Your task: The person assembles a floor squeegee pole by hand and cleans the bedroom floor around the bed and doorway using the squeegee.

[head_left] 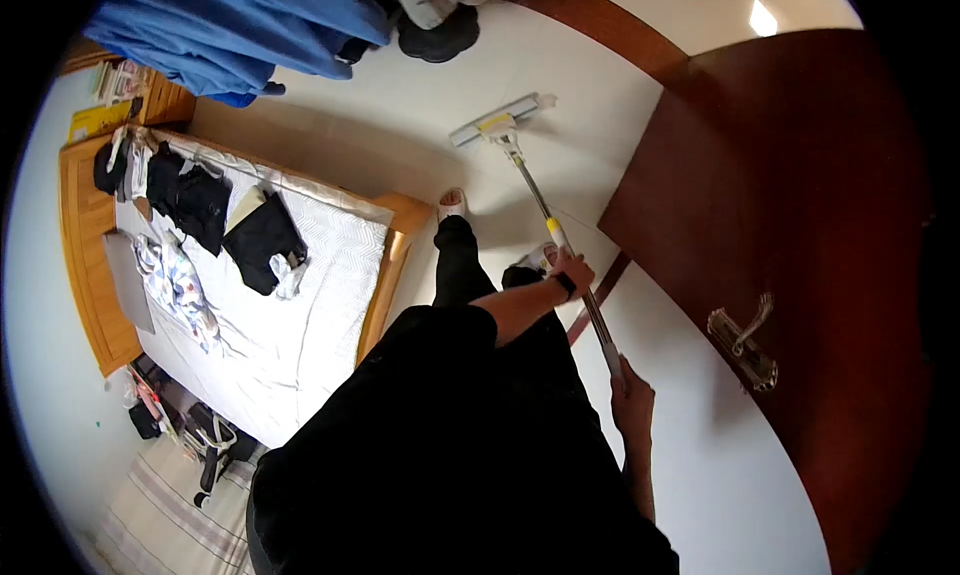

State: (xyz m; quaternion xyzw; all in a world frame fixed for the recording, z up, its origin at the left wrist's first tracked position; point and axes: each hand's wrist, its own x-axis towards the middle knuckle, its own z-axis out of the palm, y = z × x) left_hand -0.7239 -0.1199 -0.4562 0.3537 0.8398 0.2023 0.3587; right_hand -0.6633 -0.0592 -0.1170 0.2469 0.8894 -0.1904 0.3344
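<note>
Item 1: left hand [572,275], wearing a dark wristband [566,287]; its fingers are closing round the pole of the mop, partway along it.

Item 2: right hand [632,393]; its fingers are gripping the same pole near its upper end, nearer the body than the left fingers.

Item 3: long-handled mop [559,237], metal pole with a yellow collar; it is running through both sets of fingers and slanting away beyond the left ones.

Item 4: mop head [496,123], flat, grey with a yellow middle; it is resting on the pale floor [590,125], well ahead of the left fingers.

Item 5: two light slippers [453,203], worn; one is standing ahead and to the left of the left fingers, the other is showing just beyond them.

Item 6: bed [335,320], wooden frame, white sheet; it is standing well to the left of the fingers and is bearing dark clothes [265,237] and a patterned garment [178,280].

Item 7: blue garments [240,25]; they are hanging far ahead and left of the fingers.

Item 8: dark red door [770,205]; it is standing right of both hands, its ornate handle [745,347] sitting to the right of the right fingers.
</note>
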